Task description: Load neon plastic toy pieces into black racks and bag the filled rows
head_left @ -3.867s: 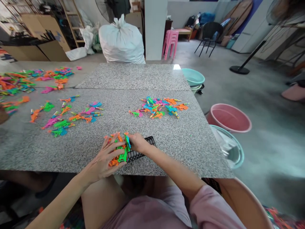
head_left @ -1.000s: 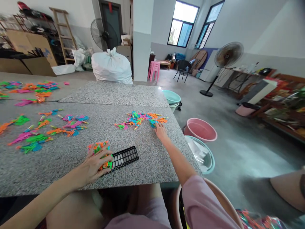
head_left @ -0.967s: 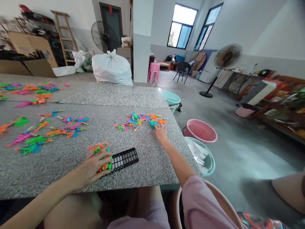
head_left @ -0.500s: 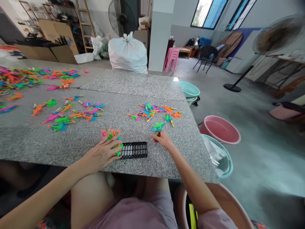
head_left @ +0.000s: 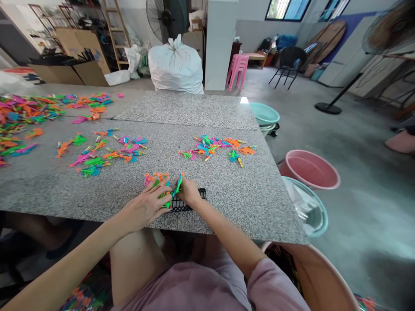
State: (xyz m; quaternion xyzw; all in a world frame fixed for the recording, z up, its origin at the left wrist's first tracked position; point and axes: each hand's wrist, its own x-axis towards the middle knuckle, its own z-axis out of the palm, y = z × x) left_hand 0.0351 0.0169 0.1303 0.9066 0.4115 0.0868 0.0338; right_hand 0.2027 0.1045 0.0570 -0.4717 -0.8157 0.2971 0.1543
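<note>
My left hand point(head_left: 147, 206) lies with fingers spread over a row of small coloured plastic toys point(head_left: 158, 176) standing in one end of a black lattice basket point(head_left: 180, 204). In my right hand point(head_left: 189, 192), a blue and green plastic toy point(head_left: 177, 185) is pinched upright above the basket, close beside that row. The fingertips of the right hand are partly hidden. Beyond the basket, a loose pile of similar toys point(head_left: 207, 147) lies on the right of the granite table point(head_left: 223, 203), and another group point(head_left: 94, 161) is spread to the left.
A larger heap of toys point(head_left: 22, 108) covers the table's far left. A tied white sack point(head_left: 175, 65) stands behind the table. Along the right edge are a teal basin point(head_left: 264, 113), a pink tub point(head_left: 309, 170) and a blue-green tub point(head_left: 319, 216) holding clear plastic.
My right hand has moved left from the open tabletop to the basket, carrying the blue and green toy. My left hand stays over the row. The view has shifted slightly.
</note>
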